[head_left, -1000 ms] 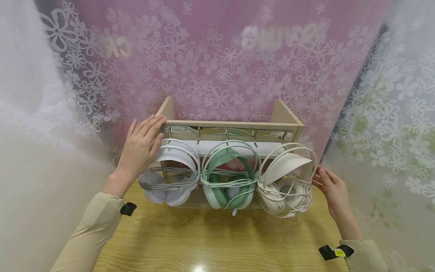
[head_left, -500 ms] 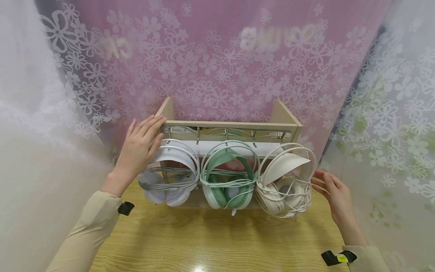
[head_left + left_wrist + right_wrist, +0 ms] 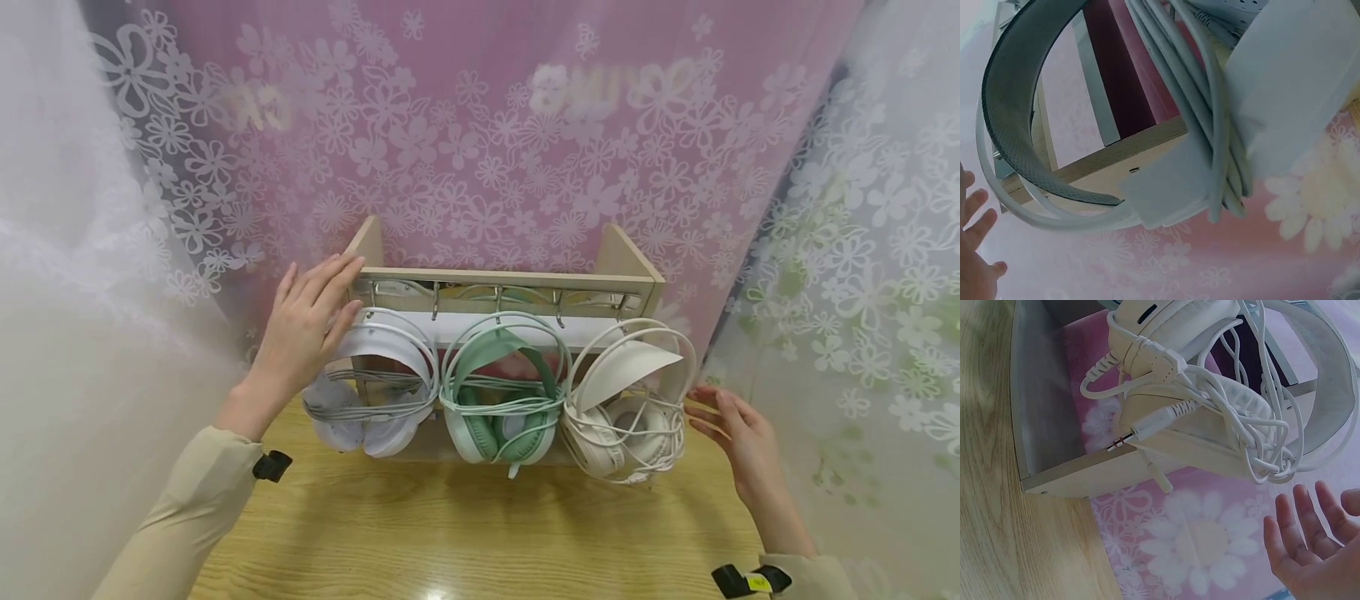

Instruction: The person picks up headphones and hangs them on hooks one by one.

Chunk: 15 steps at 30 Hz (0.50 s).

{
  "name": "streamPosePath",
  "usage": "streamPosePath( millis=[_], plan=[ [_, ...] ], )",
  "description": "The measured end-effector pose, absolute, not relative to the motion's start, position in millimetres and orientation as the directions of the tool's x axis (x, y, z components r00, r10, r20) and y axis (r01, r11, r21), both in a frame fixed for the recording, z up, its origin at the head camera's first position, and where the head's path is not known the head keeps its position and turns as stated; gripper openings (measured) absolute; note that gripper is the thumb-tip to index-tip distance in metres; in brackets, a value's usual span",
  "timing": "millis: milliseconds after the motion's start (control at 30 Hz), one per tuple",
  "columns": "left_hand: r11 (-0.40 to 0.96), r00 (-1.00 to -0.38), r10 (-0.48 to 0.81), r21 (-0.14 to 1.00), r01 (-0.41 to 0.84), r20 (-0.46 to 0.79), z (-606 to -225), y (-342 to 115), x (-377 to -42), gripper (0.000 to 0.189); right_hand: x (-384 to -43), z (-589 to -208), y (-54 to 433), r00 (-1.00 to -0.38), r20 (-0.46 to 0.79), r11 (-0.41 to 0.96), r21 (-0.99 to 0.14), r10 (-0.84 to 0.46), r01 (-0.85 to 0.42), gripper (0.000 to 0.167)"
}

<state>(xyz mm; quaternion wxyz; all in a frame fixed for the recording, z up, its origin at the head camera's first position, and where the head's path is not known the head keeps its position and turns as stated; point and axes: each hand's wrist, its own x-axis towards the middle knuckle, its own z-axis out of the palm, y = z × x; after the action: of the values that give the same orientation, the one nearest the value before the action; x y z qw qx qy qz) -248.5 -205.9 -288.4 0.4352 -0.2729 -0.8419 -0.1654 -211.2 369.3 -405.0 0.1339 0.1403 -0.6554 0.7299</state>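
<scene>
Three headphones hang in a row from a wooden hook rack (image 3: 495,275). White headphones (image 3: 390,342) are on the left, green headphones (image 3: 487,354) in the middle and cream headphones (image 3: 630,371) on the right, each wound with its own cable. My left hand (image 3: 303,325) lies with extended fingers at the rack's left upper corner, beside the white headphones. In the left wrist view its fingers are spread and hold nothing. My right hand (image 3: 746,442) is just right of the cream headphones, fingers loosely bent around nothing. The right wrist view shows those fingertips apart from the cream headphones (image 3: 1185,425) and their dangling plug (image 3: 1154,423).
Metal hooks (image 3: 435,302) line the rack's front. It stands on a wood-grain table (image 3: 450,533). Behind is a pink flowered curtain (image 3: 480,117), with pale flowered sheets on both sides. A black strap (image 3: 272,465) circles each wrist.
My right hand has drawn slightly right and down, away from the cream headphones. The left hand stays at the rack's corner. The headphones hang as before.
</scene>
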Motion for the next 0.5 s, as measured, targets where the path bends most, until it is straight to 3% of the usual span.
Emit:
streamPosePath(
  millis=[200,500],
  plan=[
    [0.773,-0.365,0.282,0.015,0.634,0.887,-288.3,-208.6,-246.6,0.052,-211.1,-406.9,369.8,-0.921,0.388,-0.078,-0.919,-0.022,-0.385,0.038],
    [0.771,-0.337,0.219,0.049,0.635,0.915,-298.6,-220.9,-243.3,0.053,-210.5,-407.6,370.3,-0.92,0.391,-0.061,-0.919,-0.024,-0.389,0.037]
  ],
)
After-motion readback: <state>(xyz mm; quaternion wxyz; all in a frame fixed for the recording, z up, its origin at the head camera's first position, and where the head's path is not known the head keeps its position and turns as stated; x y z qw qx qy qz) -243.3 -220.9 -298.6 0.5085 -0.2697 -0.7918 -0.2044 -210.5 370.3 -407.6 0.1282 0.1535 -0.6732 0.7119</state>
